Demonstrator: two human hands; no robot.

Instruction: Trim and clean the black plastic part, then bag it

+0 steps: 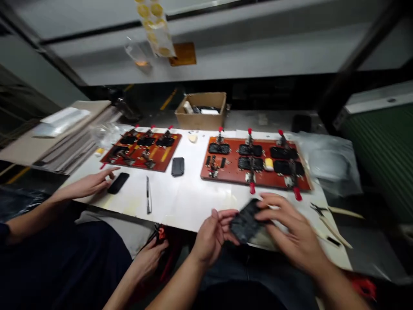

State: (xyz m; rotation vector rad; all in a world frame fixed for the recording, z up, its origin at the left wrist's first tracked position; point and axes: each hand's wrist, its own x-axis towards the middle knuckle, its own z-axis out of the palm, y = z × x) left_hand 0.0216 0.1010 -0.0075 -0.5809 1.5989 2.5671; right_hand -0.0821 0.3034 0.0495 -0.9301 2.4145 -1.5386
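Far left of the red board [274,180], a co-worker's hand [88,185] lies flat beside a black phone [118,183]. Just below the board's near edge, the left hand [211,234] pinches one end of a dark flat part [247,224] — fingers curled, thumb raised — while the right hand [292,232] clasps the other end, fingers loosely spread. Gripping by the edges and keeping it level seems wisest.

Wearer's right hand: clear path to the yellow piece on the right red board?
Probably yes. The right hand, gripping the dark part with the left hand, sits just short of the red board; only low red clamp handles stand before the yellow piece.
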